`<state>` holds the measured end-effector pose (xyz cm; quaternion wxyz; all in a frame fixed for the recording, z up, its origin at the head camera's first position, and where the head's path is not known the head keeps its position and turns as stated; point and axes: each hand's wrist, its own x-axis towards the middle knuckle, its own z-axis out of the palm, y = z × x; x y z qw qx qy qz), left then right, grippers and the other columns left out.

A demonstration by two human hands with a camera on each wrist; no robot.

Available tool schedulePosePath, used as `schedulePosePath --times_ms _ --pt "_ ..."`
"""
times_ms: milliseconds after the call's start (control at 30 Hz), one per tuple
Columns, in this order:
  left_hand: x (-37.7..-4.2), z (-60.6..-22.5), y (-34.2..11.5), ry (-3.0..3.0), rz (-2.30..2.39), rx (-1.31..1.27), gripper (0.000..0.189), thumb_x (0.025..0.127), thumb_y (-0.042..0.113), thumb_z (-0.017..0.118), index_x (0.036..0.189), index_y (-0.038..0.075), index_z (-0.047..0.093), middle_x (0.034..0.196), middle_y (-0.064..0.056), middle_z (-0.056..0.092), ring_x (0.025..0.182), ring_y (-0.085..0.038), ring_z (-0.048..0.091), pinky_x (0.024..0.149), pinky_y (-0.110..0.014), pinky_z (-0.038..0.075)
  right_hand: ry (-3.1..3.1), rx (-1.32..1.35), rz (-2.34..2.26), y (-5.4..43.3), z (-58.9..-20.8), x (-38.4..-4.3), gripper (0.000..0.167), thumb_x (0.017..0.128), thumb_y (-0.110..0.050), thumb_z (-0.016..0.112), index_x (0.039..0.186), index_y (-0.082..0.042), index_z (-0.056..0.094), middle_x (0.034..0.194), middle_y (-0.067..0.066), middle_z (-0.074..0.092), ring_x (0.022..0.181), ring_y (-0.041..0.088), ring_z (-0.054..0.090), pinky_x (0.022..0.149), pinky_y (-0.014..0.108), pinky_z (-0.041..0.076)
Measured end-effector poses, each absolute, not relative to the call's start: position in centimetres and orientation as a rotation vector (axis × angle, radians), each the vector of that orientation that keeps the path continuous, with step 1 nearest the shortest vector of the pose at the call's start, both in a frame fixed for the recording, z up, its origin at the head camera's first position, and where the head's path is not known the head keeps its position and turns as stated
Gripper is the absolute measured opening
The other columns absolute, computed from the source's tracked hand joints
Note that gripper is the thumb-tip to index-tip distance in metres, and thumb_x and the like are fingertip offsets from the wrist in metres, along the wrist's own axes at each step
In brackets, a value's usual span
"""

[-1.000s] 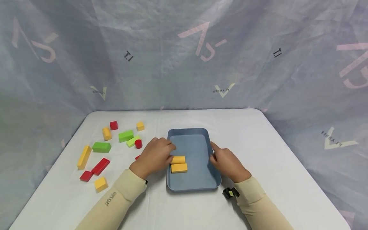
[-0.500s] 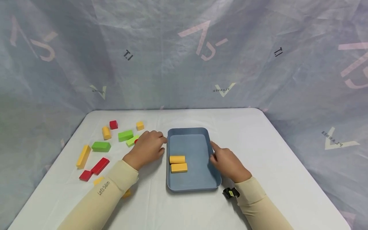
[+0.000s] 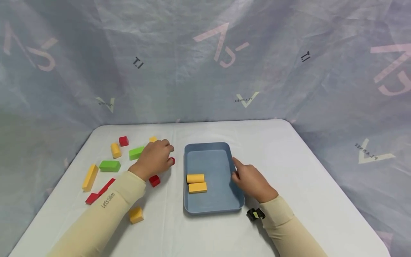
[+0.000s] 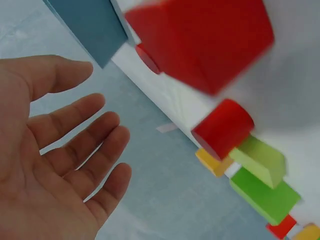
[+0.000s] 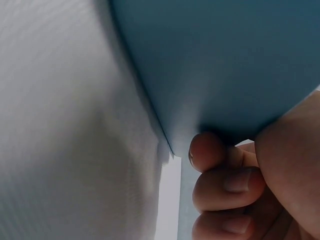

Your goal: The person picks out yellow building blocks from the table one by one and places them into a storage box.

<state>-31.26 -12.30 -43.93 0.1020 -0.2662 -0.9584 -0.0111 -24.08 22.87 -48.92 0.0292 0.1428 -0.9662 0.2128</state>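
Tray (image 3: 218, 198), in the middle of the counter (image 3: 289, 167), is gripped at its three-o'clock rim by the right hand (image 3: 252, 181); it could be skewed by an uneven pull. Towards ten o'clock, the red cylinder (image 3: 173, 161) could be knocked away if brushed by the left hand (image 3: 152, 157), fingers spread, empty.

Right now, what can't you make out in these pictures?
Head: left sleeve covers part of the long red block.
Head: left grip hides the light green block.
Left wrist: nearest red block, blurred, cut off by top edge.
Right wrist: tray, cut off by top edge.
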Motion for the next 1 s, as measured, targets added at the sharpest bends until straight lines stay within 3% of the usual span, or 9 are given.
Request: schedulePosePath --times_ms 267,733,1000 --pt "-32.7 -43.6 -13.2 -2.912 -0.141 -0.679 0.041 0.090 0.019 0.074 0.126 0.000 0.069 0.122 -0.017 0.065 0.107 -0.033 0.064 0.098 -0.047 0.056 -2.985 0.436 0.669 22.9 -48.9 -24.1 0.060 0.103 -0.019 0.055 0.157 0.000 0.038 0.055 -0.006 0.047 0.045 0.008 0.038 0.047 0.025 0.034" --pt "-34.7 -43.7 -14.4 -2.935 -0.012 -0.616 0.036 0.090 0.019 0.074 0.120 0.001 0.071 0.111 -0.016 0.066 0.097 -0.033 0.064 0.091 -0.047 0.058 -2.988 0.449 0.665 23.0 -48.9 -24.3 0.060 0.102 -0.019 0.053 0.157 -0.001 0.038 0.055 -0.006 0.046 0.045 0.007 0.038 0.047 0.025 0.034" --pt "-36.6 -44.5 -15.1 -3.006 0.043 -0.533 0.038 0.091 0.021 0.073 0.123 0.000 0.067 0.114 -0.017 0.064 0.098 -0.032 0.063 0.090 -0.048 0.058 -2.981 0.447 0.665 23.1 -49.0 -24.4 0.060 0.102 -0.019 0.054 0.157 -0.001 0.039 0.055 -0.006 0.046 0.045 0.007 0.038 0.047 0.025 0.035"
